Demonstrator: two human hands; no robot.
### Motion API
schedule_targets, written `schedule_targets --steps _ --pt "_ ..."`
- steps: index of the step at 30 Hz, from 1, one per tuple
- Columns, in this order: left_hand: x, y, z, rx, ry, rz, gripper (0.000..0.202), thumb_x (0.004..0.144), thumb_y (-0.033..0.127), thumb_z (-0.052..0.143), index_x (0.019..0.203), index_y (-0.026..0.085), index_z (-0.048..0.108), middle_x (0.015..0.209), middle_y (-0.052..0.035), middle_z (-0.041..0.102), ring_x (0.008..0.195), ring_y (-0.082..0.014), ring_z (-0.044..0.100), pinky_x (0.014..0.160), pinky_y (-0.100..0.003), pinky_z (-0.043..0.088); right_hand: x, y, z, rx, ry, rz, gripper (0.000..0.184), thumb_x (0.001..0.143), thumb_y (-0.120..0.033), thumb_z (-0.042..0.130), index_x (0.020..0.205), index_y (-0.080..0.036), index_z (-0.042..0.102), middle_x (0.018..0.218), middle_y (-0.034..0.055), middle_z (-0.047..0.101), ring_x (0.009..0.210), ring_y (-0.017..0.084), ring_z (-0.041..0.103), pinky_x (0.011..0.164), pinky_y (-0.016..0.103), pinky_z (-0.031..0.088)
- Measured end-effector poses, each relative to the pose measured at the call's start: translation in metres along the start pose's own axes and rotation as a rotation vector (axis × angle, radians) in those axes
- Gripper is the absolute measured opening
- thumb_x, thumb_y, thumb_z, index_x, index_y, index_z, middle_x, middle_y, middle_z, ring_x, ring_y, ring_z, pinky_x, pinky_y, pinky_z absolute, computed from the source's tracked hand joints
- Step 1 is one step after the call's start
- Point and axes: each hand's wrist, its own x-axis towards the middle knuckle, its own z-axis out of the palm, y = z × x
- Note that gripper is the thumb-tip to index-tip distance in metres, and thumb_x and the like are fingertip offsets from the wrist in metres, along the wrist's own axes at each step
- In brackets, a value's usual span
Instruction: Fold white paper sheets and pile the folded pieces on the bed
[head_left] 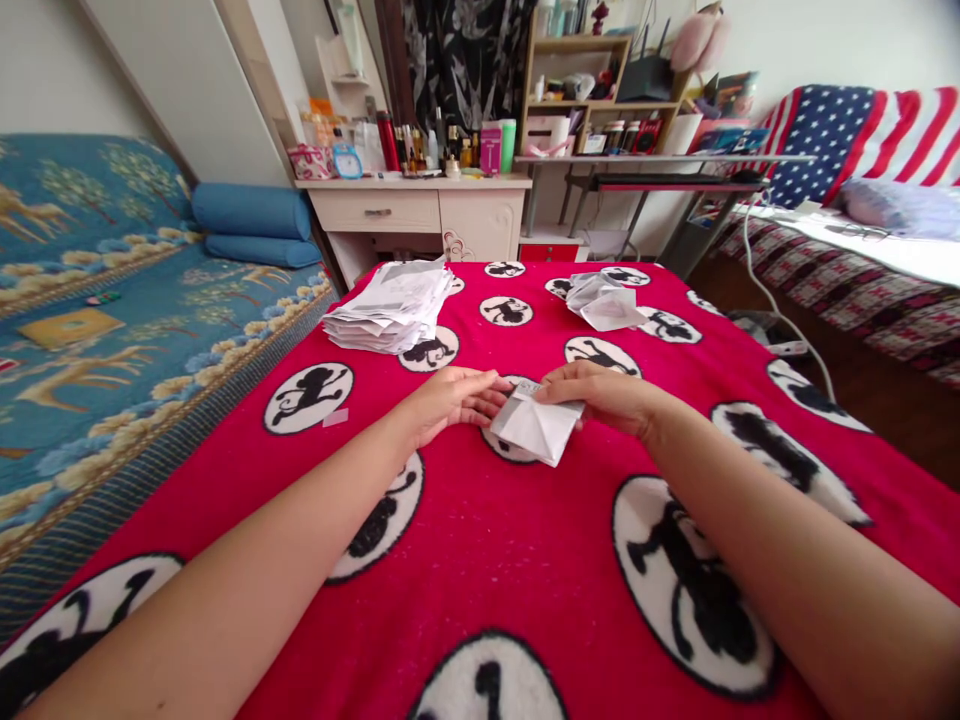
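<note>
A blue patterned sofa (105, 270) is standing at far left, with a blue bolster (251, 212) resting on it. A small pale strip (335, 417) is lying on the red blanket (465, 560) near its left edge. To its right and farther back, a stack of paper sheets (390, 305) is spreading unevenly over the blanket. A white dresser (480, 205) is standing behind, bearing bottles. Farther right, a pile of folded papers (604, 302) is lying beyond the right hand (604, 395), followed by a desk (787, 158) and a bed (862, 295). Stack and pile are lying well apart from the folded paper (541, 432), which is sitting between the hands just above the blanket's middle.

The left forearm is reaching in diagonally; the left hand (454, 405) is turning its palm inward, its fingers bending slightly beside the paper's left edge. Whether these fingers are gripping the edge cannot be told with certainty. The right hand is gripping the folded paper from the right, its thumb pressing on top and its fingers curling underneath.

The folded paper is pointing one corner toward the person, slightly rightward. Creases are fanning from near the right thumb; length and width are appearing about equal.
</note>
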Motion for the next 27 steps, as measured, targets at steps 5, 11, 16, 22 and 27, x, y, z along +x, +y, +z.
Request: schedule_targets --steps 5,11,16,22,27 --pt "0.004 -0.010 0.007 0.238 -0.010 0.100 0.036 0.060 0.019 0.080 0.093 0.010 0.069 0.079 -0.0032 0.070 0.068 -0.0119 0.063 0.064 -0.022 0.049 0.006 0.008 0.000 -0.385 0.063 -0.101 0.025 0.069 -0.040 0.070 0.063 -0.017 0.061 0.053 -0.0031 0.054 0.048 0.009 0.047 0.045 0.021 0.036" --pt "0.010 -0.017 0.004 0.588 0.221 0.366 0.024 0.062 0.013 0.074 0.086 0.012 0.070 0.070 -0.0003 0.068 0.062 -0.0113 0.060 0.060 -0.022 0.046 0.014 0.015 0.000 -0.521 0.183 -0.243 0.020 0.064 -0.026 0.071 0.081 -0.015 0.069 0.065 -0.0010 0.064 0.059 0.012 0.055 0.057 0.024 0.042" --pt "0.009 -0.019 0.000 0.847 0.287 0.579 0.016 0.066 0.011 0.071 0.081 0.014 0.070 0.071 0.0007 0.065 0.060 -0.0093 0.055 0.058 -0.021 0.042 0.017 0.021 0.006 -0.539 0.264 -0.411 0.027 0.063 -0.017 0.070 0.090 -0.016 0.071 0.081 0.0020 0.069 0.070 0.015 0.059 0.064 0.025 0.044" --pt "0.004 -0.016 0.000 0.988 0.163 0.721 0.008 0.072 0.009 0.066 0.077 0.015 0.069 0.073 -0.0005 0.063 0.065 -0.0099 0.056 0.060 -0.021 0.040 0.015 0.018 0.015 -0.591 0.262 -0.525 0.014 0.064 -0.006 0.059 0.072 -0.015 0.068 0.071 0.0006 0.064 0.063 0.011 0.054 0.058 0.022 0.040" --pt "0.000 -0.010 0.000 1.025 0.056 0.756 0.018 0.070 0.002 0.059 0.078 0.015 0.068 0.076 -0.0010 0.062 0.068 -0.0101 0.056 0.063 -0.021 0.040 0.011 0.016 0.015 -0.620 0.197 -0.553 0.021 0.064 -0.003 0.054 0.074 -0.015 0.068 0.075 0.0015 0.064 0.066 0.011 0.056 0.062 0.022 0.042"
